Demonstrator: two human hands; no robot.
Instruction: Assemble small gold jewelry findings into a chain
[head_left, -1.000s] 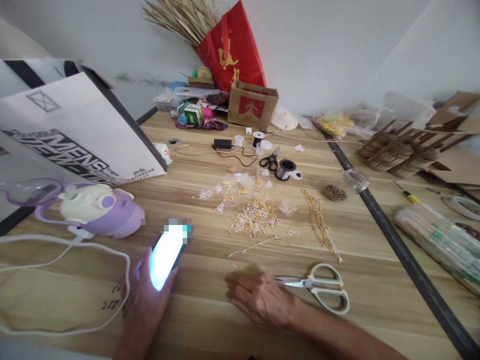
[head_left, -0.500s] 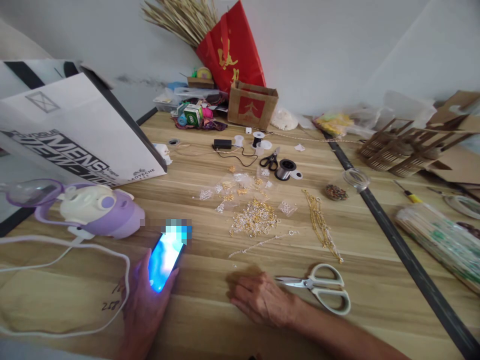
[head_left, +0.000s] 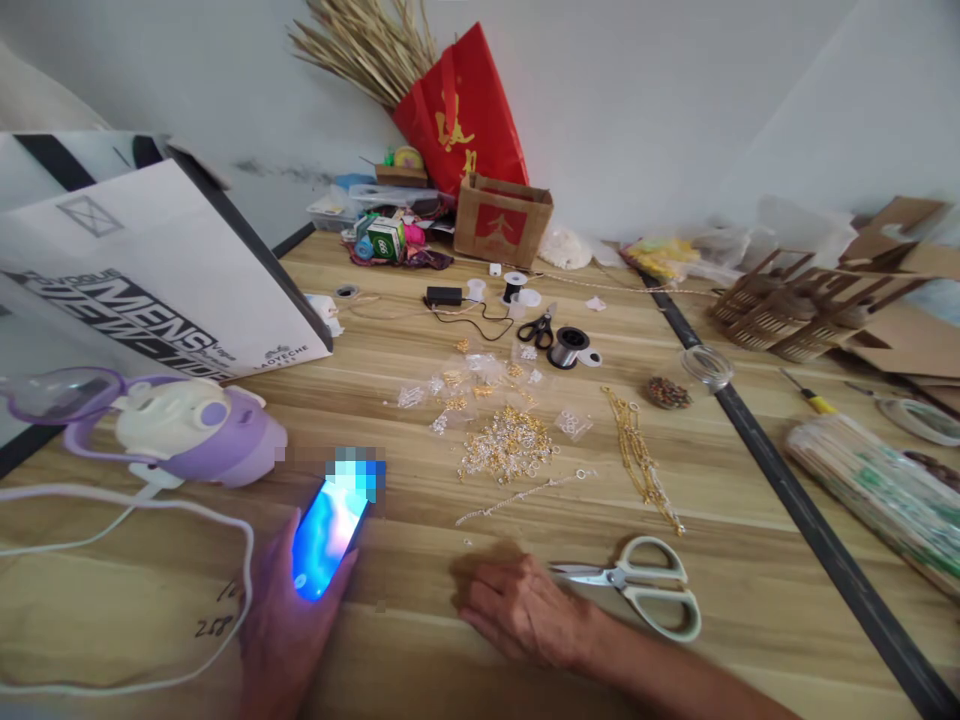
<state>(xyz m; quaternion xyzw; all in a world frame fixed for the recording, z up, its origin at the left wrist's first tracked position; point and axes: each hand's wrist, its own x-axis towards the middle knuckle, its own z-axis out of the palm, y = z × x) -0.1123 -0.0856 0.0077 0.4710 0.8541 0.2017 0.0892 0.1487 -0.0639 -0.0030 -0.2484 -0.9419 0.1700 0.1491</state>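
Observation:
My left hand (head_left: pixel 289 620) is closed round a smartphone (head_left: pixel 330 545) with a lit blue screen, part of it blurred out. My right hand (head_left: pixel 521 610) rests on the table in a loose fist, and no object shows in it; the undersides of its fingers are hidden. Just right of that fist lie scissors (head_left: pixel 630 585) with pale handles, blades partly apart. Beyond it are a thin chain bracelet (head_left: pixel 517 497) and a heap of gold and silver jewelry findings (head_left: pixel 510 445). Several gold chains (head_left: pixel 637 450) lie farther right.
A purple and white bottle (head_left: pixel 210 430) lies on its side by a white cable (head_left: pixel 247 560) at left, before a large white box (head_left: pixel 150 270). Small bags (head_left: pixel 480 370), black scissors (head_left: pixel 536 330) and a wire spool (head_left: pixel 568 347) are mid-table. A tipped jar (head_left: pixel 705 368) and wrapped sticks (head_left: pixel 870 480) lie right.
The camera view has tilted up a little, so the table things appear slightly lower. My left hand keeps hold of the smartphone, and my right fist stays where it was.

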